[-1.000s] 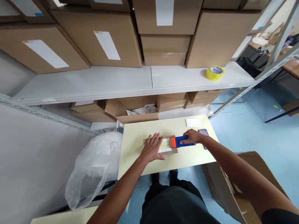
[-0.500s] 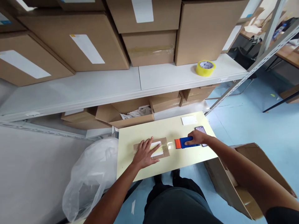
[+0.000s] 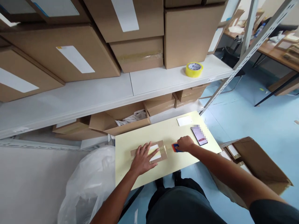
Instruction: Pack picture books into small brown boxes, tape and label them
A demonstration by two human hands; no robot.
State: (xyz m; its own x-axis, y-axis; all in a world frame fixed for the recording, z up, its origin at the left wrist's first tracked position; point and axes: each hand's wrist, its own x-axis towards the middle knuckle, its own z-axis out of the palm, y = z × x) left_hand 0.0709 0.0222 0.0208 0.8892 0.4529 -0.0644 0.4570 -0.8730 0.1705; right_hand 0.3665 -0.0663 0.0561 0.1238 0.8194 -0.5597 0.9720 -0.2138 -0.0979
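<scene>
On the pale yellow table lies a small flat cardboard package with a white label. My left hand rests on it, fingers spread, covering its left part and some of the label. Clear tape is stuck on the package's right end and runs toward a blue and orange tape dispenser. My right hand is closed around the dispenser, just right of the package, hiding most of its body. A phone lies beyond this hand, and a white card is near the table's far edge.
A shelf behind the table bears large cartons and a yellow tape roll. Under it stands an open carton. A translucent plastic bag hangs left of the table. At the right, an open carton holds several labelled packages.
My right hand has moved the dispenser left and slightly nearer to me, closer to the package, uncovering the phone. My left hand stays spread on the package. The camera view has shifted.
</scene>
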